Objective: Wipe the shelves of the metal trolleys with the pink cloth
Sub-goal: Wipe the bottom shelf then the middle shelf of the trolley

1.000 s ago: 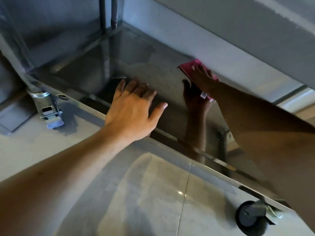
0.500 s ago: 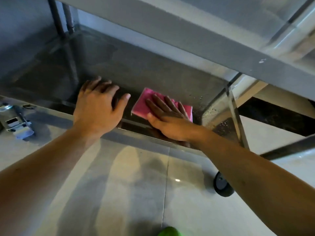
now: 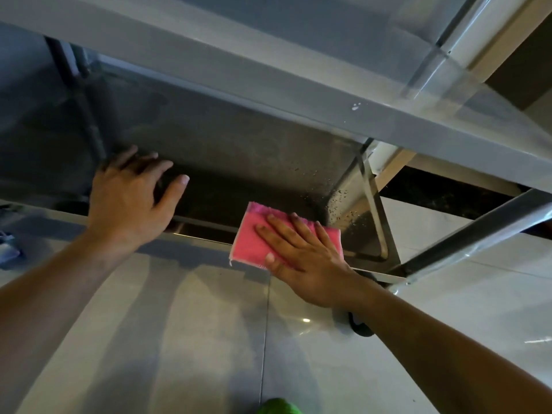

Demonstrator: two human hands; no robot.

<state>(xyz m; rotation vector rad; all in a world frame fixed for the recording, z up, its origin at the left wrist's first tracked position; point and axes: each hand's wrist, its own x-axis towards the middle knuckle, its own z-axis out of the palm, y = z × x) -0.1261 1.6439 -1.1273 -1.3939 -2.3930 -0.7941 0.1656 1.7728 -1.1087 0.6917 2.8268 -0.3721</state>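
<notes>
The right hand (image 3: 301, 258) lies flat on the pink cloth (image 3: 254, 234), with the fingers straight and a little spread, pressing the cloth down at the front edge of the lowest shelf (image 3: 239, 150) of the metal trolley (image 3: 298, 94). The thumb lies over the near edge of the cloth, and this near edge of the cloth hangs a little over the front rim of the shelf. The cloth is folded into a rectangle and sits near the right front corner of the shelf, just beside the right leg (image 3: 375, 210) of the trolley. The left hand (image 3: 131, 198) rests on the same front rim further to the left, well apart from the cloth; its fingers are open and reach over the rim into the shelf, and it holds nothing. Small dark specks lie on the shelf surface near the right corner; they may be dirt or water drops, the view is too dim to tell. Under the right forearm a dark wheel (image 3: 361, 327) of the trolley stands on the pale tiled floor (image 3: 194, 339). At the bottom edge a green object (image 3: 277, 407) is partly visible.
</notes>
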